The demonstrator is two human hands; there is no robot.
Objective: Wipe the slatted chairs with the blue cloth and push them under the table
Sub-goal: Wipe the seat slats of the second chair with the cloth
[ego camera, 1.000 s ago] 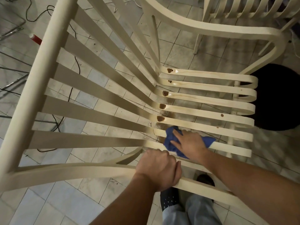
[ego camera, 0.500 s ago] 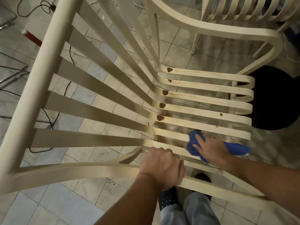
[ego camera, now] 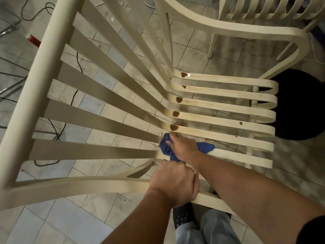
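My right hand (ego camera: 184, 147) fingers (ego camera: 171, 140) flat, pressing blue cloth (ego camera: 166, 150) onto seat slat (ego camera: 228, 154) at backrest bend. Cloth bunches past fingertips, tail behind palm. Brown puddle (ego camera: 174, 127) just beyond. My left hand (ego camera: 175, 184) curled tight round near armrest (ego camera: 70, 187) of slatted chair (ego camera: 44, 76).

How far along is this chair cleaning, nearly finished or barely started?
Early on. The nearest seat slat looks clean. The right hand presses the blue cloth on the seat while the left hand grips the armrest. Brown puddles sit on several slats, and the second chair waits.
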